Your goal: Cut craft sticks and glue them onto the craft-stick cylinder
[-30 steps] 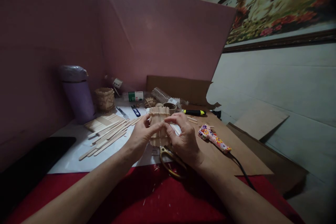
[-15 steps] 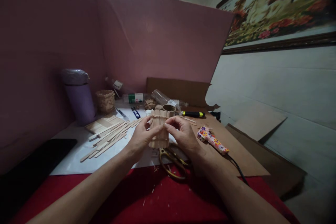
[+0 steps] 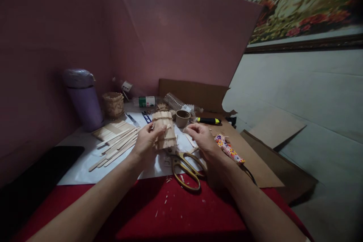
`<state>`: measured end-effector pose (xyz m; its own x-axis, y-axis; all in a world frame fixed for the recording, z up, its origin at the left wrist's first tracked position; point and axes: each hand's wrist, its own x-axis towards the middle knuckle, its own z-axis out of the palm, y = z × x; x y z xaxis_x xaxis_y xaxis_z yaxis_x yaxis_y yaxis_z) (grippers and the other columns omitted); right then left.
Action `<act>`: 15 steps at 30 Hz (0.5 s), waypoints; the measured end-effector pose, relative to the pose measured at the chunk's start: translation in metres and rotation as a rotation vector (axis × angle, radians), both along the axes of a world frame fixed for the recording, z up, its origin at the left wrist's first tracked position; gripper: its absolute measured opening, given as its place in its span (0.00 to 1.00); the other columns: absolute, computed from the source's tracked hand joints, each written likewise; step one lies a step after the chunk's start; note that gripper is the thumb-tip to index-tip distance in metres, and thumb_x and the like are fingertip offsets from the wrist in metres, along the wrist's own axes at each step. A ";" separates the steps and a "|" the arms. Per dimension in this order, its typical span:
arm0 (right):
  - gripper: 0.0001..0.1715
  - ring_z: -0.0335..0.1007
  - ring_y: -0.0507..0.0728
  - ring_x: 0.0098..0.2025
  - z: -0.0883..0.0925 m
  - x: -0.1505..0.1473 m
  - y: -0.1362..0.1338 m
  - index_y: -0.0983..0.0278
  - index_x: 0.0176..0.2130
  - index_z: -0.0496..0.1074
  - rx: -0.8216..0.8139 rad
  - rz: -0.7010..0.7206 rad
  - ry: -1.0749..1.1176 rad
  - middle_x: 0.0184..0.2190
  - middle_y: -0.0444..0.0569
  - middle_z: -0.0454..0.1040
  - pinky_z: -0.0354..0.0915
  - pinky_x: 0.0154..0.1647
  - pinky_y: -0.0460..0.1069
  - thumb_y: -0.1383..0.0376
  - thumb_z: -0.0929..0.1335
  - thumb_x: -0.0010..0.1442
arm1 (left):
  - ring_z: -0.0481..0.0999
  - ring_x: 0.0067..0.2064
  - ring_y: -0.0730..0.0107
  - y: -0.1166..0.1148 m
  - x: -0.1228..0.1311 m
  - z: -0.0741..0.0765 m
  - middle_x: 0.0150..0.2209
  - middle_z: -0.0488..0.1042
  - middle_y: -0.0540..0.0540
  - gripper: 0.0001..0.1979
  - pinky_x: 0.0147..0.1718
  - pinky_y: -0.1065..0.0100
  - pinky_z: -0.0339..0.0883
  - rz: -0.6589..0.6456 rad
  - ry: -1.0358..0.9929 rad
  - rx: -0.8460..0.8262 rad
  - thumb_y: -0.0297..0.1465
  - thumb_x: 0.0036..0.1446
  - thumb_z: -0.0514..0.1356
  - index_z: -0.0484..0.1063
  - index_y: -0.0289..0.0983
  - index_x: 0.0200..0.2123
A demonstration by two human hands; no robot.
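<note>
My left hand [image 3: 146, 141] grips a small box built of wooden craft sticks [image 3: 164, 130], held a little above the white sheet [image 3: 85, 166]. My right hand [image 3: 200, 136] is apart from the box, to its right, with thumb and fingers pinched together; what they pinch, if anything, is too small to name. Gold-handled scissors [image 3: 185, 167] lie just in front of both hands. A floral glue gun [image 3: 228, 149] lies to the right of my right hand on brown cardboard [image 3: 255, 166].
Loose craft sticks [image 3: 117, 141] lie on the left of the sheet. Behind stand a purple flask [image 3: 84, 98], a woven cup [image 3: 113, 105], a tape roll [image 3: 182, 118], plastic bottles [image 3: 177, 103] and a yellow-black cutter [image 3: 209, 121]. A pink board walls in the back and left.
My right hand has let go of the stick box and moved right. My left hand now holds the box alone, shifted slightly left and turned.
</note>
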<state>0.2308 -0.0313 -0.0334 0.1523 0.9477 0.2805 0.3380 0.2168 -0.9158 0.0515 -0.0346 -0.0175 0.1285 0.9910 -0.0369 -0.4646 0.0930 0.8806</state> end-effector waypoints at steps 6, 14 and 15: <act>0.08 0.66 0.53 0.24 -0.019 0.006 0.013 0.65 0.19 0.71 -0.212 -0.053 -0.381 0.17 0.43 0.70 0.56 0.26 0.46 0.69 0.65 0.47 | 0.75 0.25 0.69 0.005 -0.004 0.003 0.28 0.76 0.46 0.17 0.23 0.66 0.74 0.110 -0.077 -0.081 0.27 0.40 0.70 0.72 0.33 0.36; 0.13 0.74 0.58 0.34 -0.004 -0.006 0.003 0.65 0.30 0.77 -0.291 -0.178 -0.819 0.30 0.55 0.80 0.56 0.31 0.48 0.71 0.63 0.55 | 0.74 0.23 0.69 0.006 -0.003 0.000 0.27 0.76 0.46 0.18 0.21 0.68 0.72 0.061 -0.125 -0.095 0.28 0.38 0.72 0.73 0.32 0.34; 0.13 0.74 0.59 0.36 0.002 -0.005 0.000 0.65 0.32 0.77 -0.284 -0.189 -0.853 0.32 0.55 0.80 0.57 0.33 0.48 0.71 0.63 0.57 | 0.74 0.24 0.69 0.006 -0.003 0.000 0.27 0.76 0.45 0.18 0.22 0.68 0.72 0.047 -0.132 -0.088 0.28 0.37 0.72 0.73 0.31 0.34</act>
